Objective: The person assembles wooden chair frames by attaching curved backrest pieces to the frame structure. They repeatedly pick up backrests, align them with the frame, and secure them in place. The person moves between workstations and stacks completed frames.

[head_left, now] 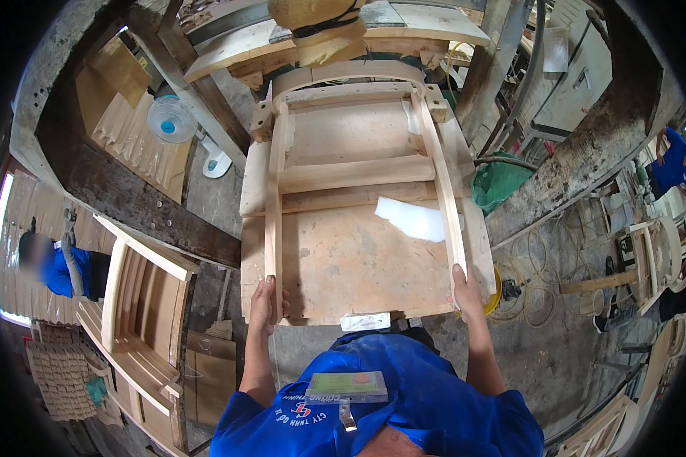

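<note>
A pale wooden chair frame [357, 174] lies over a plywood work board [358, 263]. It has two long side legs, a crossbar and a curved rail at the far end. My left hand [264, 303] is closed round the near end of the left leg. On the right, my right hand [467, 292] grips the near end of the other leg, thumb on top. Wooden blocks [262, 122] flank the frame's far corners. Between the legs, a white sheet [410, 219] rests on the board, partly under the right leg.
Rusty metal beams [145, 202] slant along both sides of the board. A wooden, band-wrapped part [318, 30] hangs above the far end. At left stand a fan [171, 119] and stacked wooden frames [141, 305]. Hoses [537, 266] lie on the right floor; other people work at both sides.
</note>
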Tool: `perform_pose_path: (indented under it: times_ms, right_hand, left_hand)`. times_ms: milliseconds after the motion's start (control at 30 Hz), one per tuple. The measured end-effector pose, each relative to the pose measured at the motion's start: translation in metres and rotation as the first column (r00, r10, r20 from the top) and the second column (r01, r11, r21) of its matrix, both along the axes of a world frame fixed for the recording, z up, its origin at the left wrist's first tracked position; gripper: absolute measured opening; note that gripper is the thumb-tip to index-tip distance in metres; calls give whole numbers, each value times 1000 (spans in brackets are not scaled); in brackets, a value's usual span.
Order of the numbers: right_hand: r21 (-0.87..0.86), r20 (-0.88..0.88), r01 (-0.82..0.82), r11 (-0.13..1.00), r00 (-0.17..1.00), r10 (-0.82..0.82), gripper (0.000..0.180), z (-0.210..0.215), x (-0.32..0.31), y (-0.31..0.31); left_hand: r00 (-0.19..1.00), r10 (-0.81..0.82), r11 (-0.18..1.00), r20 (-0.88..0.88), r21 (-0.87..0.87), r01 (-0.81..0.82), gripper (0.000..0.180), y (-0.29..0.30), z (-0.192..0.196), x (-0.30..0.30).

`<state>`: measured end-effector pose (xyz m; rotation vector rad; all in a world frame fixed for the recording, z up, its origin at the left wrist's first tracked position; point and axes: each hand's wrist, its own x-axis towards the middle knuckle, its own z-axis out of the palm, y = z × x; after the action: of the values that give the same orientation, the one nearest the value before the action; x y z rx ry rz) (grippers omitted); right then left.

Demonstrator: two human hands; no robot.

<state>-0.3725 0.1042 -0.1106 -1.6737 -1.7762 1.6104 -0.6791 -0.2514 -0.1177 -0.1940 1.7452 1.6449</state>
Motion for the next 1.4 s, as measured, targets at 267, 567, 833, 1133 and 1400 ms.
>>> perform_pose_path:
  times_ms: [267,567,833,1133,1400]
  right_hand:
    - [-6,-2,-16,1000,1000,16,60,-7,3,2]
    - [41,9,-10,999,1000,10,61,-5,2,1]
    - [16,51,26,1000,998,-26,62,10,-3,-5]
    - [20,76,42,999,996,-43,65,10,-5,-5]
    - [31,47,20,999,999,-22,65,3,-1,-5]
  left_hand:
    - [1000,-2,1000,-5,-11,2,38,0,1,1]
    - [1000,1,1000,-9,2,-1,38,-1,0,1]
    - [1000,1,1000,-7,0,-1,37,-2,-2,-1]
    - [999,-7,1000,-36,13,7,35,-4,-3,-2]
    - [998,-25,1000,-63,16,26,33,-3,-5,1]
